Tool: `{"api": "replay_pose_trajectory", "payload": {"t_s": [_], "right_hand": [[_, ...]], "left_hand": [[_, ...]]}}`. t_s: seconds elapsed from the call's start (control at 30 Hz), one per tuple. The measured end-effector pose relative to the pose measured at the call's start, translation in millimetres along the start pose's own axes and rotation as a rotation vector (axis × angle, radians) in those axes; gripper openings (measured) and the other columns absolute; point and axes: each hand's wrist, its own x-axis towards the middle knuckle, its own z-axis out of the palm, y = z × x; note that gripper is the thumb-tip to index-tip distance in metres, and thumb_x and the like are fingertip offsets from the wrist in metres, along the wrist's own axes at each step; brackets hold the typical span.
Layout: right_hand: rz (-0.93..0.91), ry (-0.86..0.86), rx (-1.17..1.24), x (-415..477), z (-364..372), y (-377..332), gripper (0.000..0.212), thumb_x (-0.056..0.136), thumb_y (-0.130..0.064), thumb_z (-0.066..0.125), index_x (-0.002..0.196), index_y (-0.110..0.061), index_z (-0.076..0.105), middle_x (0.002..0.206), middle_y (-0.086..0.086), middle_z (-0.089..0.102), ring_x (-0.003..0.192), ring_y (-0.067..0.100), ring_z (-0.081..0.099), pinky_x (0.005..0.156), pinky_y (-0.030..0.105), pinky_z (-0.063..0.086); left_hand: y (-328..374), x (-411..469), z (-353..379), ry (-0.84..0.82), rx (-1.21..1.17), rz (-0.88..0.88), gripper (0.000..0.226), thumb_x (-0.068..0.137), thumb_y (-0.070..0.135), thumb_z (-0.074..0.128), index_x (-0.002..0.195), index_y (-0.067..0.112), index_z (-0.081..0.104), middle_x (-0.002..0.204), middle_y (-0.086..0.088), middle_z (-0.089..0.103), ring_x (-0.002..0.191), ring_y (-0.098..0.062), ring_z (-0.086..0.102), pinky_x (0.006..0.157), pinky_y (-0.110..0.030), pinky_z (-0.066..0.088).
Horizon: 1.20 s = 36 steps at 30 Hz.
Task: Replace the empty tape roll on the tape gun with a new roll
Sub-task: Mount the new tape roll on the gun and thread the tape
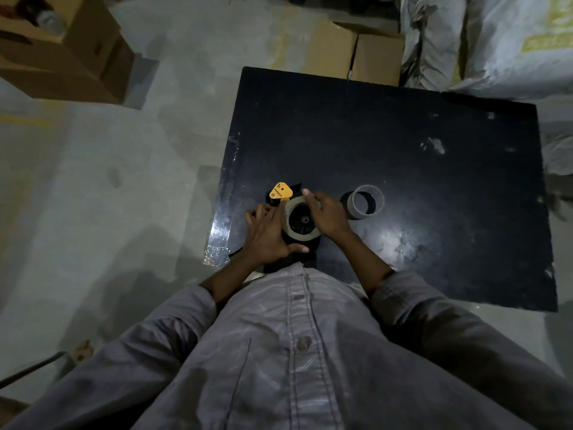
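Note:
A tape gun [280, 193] with a yellow plate and black body lies near the left front of the black table [403, 156]. A tape roll [299, 220] sits on its black hub. My left hand [268, 234] grips the gun's body on the roll's left side, thumb under the roll. On the roll's right edge rests my right hand [327, 214], with a fingertip at the roll's top next to the yellow plate. An empty cardboard core [366, 201] lies on its side just right of my right hand, apart from it.
Cardboard boxes stand at the back left [62, 48] and behind the table [356, 54]. White sacks [496, 41] pile up at the back right. Clear tape strips [221, 225] stick to the table's left edge. Grey concrete floor [108, 181] spreads to the left.

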Motion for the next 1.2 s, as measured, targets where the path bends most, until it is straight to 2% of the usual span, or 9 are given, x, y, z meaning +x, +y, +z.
{"api": "replay_pose_trajectory", "payload": {"t_s": [0.07, 0.43, 0.57, 0.7, 0.83, 0.93, 1.03, 1.13, 1.2], "right_hand": [[0.052, 0.014, 0.041, -3.7, 3.3, -1.1, 0.052, 0.116, -0.065, 0.045, 0.091, -0.024, 0.064, 0.098, 0.009, 0.076, 0.097, 0.031, 0.071, 0.089, 0.049, 0.056], [0.15, -0.123, 0.164, -9.9, -17.2, -1.7, 0.064, 0.117, -0.067, 0.038, 0.104, -0.014, 0.073, 0.11, 0.007, 0.077, 0.11, 0.029, 0.072, 0.096, 0.043, 0.053], [0.217, -0.133, 0.273, -6.5, -14.6, 9.6, 0.075, 0.103, -0.089, 0.04, 0.106, -0.024, 0.078, 0.112, 0.002, 0.082, 0.115, 0.025, 0.076, 0.108, 0.056, 0.059], [0.308, -0.159, 0.439, -6.8, -12.5, 14.3, 0.067, 0.1, -0.087, 0.054, 0.111, -0.029, 0.084, 0.116, -0.004, 0.085, 0.117, 0.015, 0.079, 0.111, 0.051, 0.061], [0.301, -0.141, 0.536, -12.2, -10.0, 1.0, 0.047, 0.118, -0.056, 0.048, 0.104, -0.024, 0.079, 0.109, -0.002, 0.082, 0.105, 0.012, 0.077, 0.101, 0.038, 0.058], [0.288, -0.075, 0.534, -10.8, -1.3, 3.9, 0.055, 0.109, -0.068, 0.049, 0.093, -0.025, 0.079, 0.102, 0.004, 0.084, 0.103, 0.023, 0.079, 0.103, 0.053, 0.058], [0.275, -0.043, 0.503, -8.7, 4.7, 11.5, 0.06, 0.104, -0.073, 0.048, 0.084, -0.026, 0.077, 0.091, 0.001, 0.08, 0.091, 0.022, 0.076, 0.098, 0.057, 0.058], [0.268, -0.031, 0.445, -4.2, 11.1, 15.4, 0.073, 0.105, -0.078, 0.046, 0.089, -0.013, 0.074, 0.094, 0.014, 0.079, 0.094, 0.035, 0.077, 0.095, 0.06, 0.059], [0.292, -0.018, 0.429, 1.3, 18.5, 26.2, 0.08, 0.1, -0.09, 0.045, 0.093, -0.016, 0.075, 0.1, 0.013, 0.079, 0.098, 0.032, 0.077, 0.096, 0.059, 0.06]], "left_hand": [[4.4, 2.0, -0.5, 0.01, 0.027, 0.001, 0.127, 0.057, 0.102, 0.07, 0.16, 0.035, 0.037, 0.135, 0.01, 0.064, 0.134, -0.026, 0.044, 0.101, -0.055, 0.036], [6.0, 3.1, 0.1, 0.062, -0.117, 0.057, 0.116, 0.061, 0.089, 0.081, 0.155, 0.032, 0.046, 0.143, 0.013, 0.066, 0.131, -0.013, 0.062, 0.104, -0.048, 0.039], [7.2, 3.9, 0.3, 0.063, -0.112, 0.069, 0.116, 0.061, 0.089, 0.08, 0.153, 0.027, 0.047, 0.138, 0.011, 0.066, 0.127, -0.016, 0.063, 0.105, -0.047, 0.041], [5.5, 5.7, 2.9, 0.08, -0.1, 0.08, 0.119, 0.06, 0.091, 0.079, 0.153, 0.022, 0.049, 0.136, 0.006, 0.066, 0.122, -0.02, 0.064, 0.106, -0.049, 0.043], [1.5, 5.1, 6.1, 0.081, -0.102, 0.104, 0.122, 0.061, 0.092, 0.079, 0.156, 0.02, 0.048, 0.141, 0.002, 0.066, 0.126, -0.022, 0.063, 0.109, -0.05, 0.043], [-0.6, 4.0, 7.6, 0.088, -0.11, 0.115, 0.123, 0.064, 0.091, 0.078, 0.157, 0.018, 0.048, 0.142, 0.0, 0.068, 0.126, -0.022, 0.063, 0.11, -0.048, 0.042], [-0.1, 4.6, 7.1, 0.096, -0.103, 0.123, 0.122, 0.065, 0.092, 0.076, 0.157, 0.016, 0.049, 0.139, -0.001, 0.071, 0.12, -0.024, 0.066, 0.106, -0.044, 0.042], [0.3, 3.5, 5.3, 0.095, -0.096, 0.129, 0.118, 0.068, 0.09, 0.075, 0.156, 0.016, 0.05, 0.136, -0.001, 0.073, 0.116, -0.025, 0.067, 0.107, -0.045, 0.041], [0.2, 3.2, 4.7, 0.085, -0.088, 0.135, 0.116, 0.07, 0.09, 0.075, 0.156, 0.016, 0.049, 0.137, -0.002, 0.073, 0.118, -0.025, 0.067, 0.109, -0.047, 0.041]]}}
